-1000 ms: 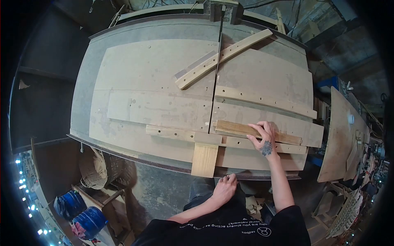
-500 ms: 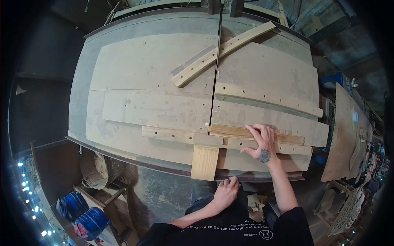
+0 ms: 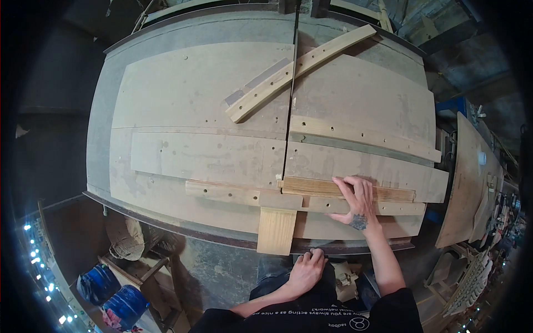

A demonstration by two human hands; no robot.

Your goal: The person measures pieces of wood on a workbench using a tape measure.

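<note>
Far left, below the bench (image 3: 105, 100), blue drums (image 3: 114, 297) sit on the floor with a sack (image 3: 126, 238) beside them, well clear of the work. On the bench top, a drilled batten (image 3: 244, 195) runs along the near side, and a short pale block (image 3: 276, 230) pokes out over the near edge beneath it. Just below that edge the left hand (image 3: 307, 270) is curled loosely against the rim, gripping nothing I can make out. Up the middle runs the thin saw blade (image 3: 292, 89), with a long slat (image 3: 300, 69) lying diagonally across its line at the far end. Now the right hand (image 3: 357, 201): flat, fingers spread, pressing down on the darker wood strip (image 3: 344, 190), which lies crosswise right of the blade, its left end touching or nearly touching the cut line. That strip looks light, stiff and thin, dusty enough to skid, so a flat palm well back from the blade seems the sensible hold. Another fixed rail (image 3: 363, 136) lies beyond it, and a big leaning board (image 3: 466, 183) crowds the right.
</note>
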